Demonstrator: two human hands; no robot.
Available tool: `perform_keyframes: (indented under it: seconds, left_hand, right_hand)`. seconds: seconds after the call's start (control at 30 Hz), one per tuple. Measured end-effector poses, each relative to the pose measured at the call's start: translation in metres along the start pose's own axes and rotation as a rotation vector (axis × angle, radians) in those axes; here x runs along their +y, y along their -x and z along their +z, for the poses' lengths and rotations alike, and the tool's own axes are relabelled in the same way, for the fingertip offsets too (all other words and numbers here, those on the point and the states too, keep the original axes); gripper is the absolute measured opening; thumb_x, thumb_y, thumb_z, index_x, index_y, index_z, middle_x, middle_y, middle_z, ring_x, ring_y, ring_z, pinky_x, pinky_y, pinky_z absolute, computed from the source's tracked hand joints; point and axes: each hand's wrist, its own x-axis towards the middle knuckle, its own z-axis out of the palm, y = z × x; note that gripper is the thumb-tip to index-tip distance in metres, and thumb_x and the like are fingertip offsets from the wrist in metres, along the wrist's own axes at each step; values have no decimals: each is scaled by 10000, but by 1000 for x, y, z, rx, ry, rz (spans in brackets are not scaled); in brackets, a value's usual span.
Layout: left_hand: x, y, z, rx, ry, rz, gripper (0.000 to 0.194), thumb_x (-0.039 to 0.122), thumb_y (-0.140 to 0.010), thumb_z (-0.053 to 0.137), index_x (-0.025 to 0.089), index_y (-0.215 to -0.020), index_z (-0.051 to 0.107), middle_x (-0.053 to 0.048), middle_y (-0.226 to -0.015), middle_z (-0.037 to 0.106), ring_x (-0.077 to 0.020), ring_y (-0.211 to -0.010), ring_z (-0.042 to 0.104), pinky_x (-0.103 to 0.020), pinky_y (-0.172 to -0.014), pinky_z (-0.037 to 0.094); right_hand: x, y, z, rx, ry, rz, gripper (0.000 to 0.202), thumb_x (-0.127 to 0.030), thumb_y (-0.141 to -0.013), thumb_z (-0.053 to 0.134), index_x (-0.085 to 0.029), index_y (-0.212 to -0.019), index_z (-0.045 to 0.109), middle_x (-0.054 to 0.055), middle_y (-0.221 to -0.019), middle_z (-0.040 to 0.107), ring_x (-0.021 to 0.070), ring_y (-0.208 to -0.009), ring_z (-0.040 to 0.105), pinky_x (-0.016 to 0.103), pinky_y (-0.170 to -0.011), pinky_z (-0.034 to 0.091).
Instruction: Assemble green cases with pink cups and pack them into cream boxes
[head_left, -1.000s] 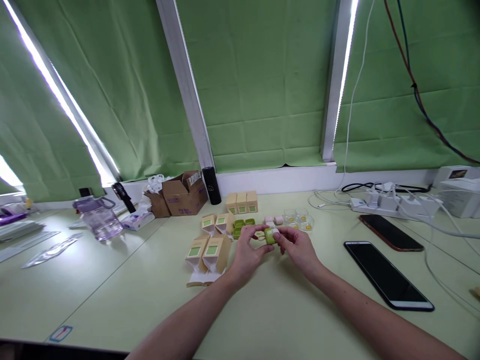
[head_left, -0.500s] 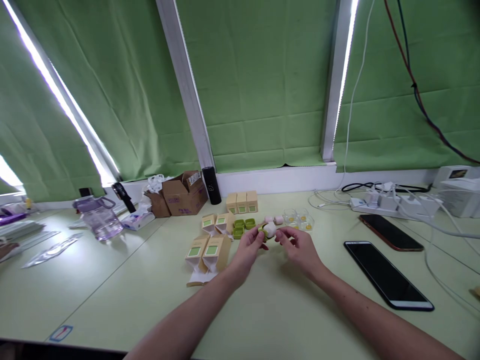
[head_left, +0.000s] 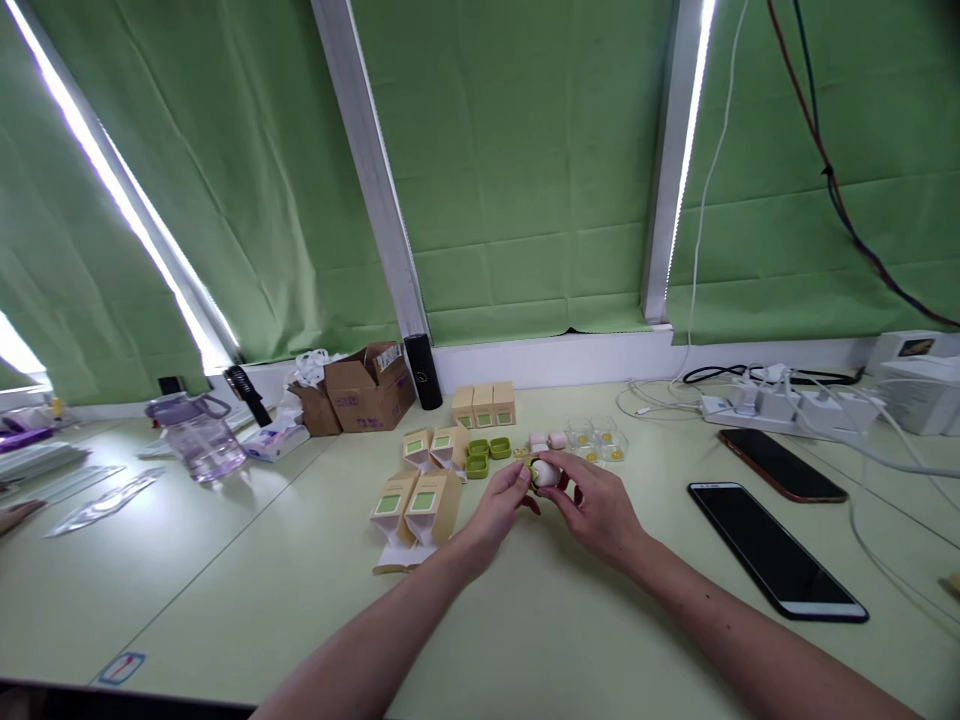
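Observation:
Both hands meet around a small white rounded piece [head_left: 545, 474] with a green part on its left side. My left hand [head_left: 504, 500] is closed on the green part. The fingers of my right hand [head_left: 596, 500] wrap the white piece from the right. Just behind them are several small green square cups [head_left: 478, 465], two pink-white pieces [head_left: 556, 440] and several clear cups with yellow centres [head_left: 590, 438]. Open cardboard boxes with green windows [head_left: 425, 503] stand left of my left hand, and more small boxes [head_left: 484, 403] stand farther back.
Two phones [head_left: 776, 550] [head_left: 781, 465] lie at the right, before a power strip [head_left: 772, 410] with cables. A brown carton [head_left: 367, 392], a black cylinder [head_left: 424, 372] and a purple bottle [head_left: 199, 440] stand at the back left. Another person's hand [head_left: 19, 515] shows at the far left edge.
My right hand has moved left and closed round the white piece. The held piece has shifted slightly right. At the far left, the other person's hand reaches farther into view.

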Motion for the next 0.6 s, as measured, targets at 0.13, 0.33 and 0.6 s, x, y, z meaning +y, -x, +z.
perform_keyframes:
  seconds: [0.13, 0.33, 0.6]
  left_hand:
    - [3, 1, 4, 20, -52, 37, 589, 522, -902, 713, 185, -1379, 644, -146, -1242, 686, -205, -909, 655, -304, -710, 565]
    - [2, 2, 7, -18, -1, 2, 677, 535, -884, 734, 197, -1449, 575, -143, -1253, 708, -221, -950, 715, -400, -891, 609]
    - [-2, 3, 11, 14, 85, 17, 651, 496, -868, 765, 187, -1416, 598, -150, -1291, 699, -232, -990, 729, -405, -982, 578]
  right_hand:
    - [1, 0, 1, 27, 56, -23, 323, -279, -992, 590, -226, -1310, 619, 98, -1241, 752, 221, -931, 766, 320, -709, 640]
    - [4, 2, 4, 64, 148, -88, 294, -251, -996, 566, -219, -1278, 641, 103, -1237, 756, 245, -1083, 748, 348, -801, 646]
    - [1, 3, 3, 25, 196, -127, 411, -226, -1004, 543, -208, -1413, 571, 113, -1278, 747, 237, -1066, 757, 344, -809, 643]
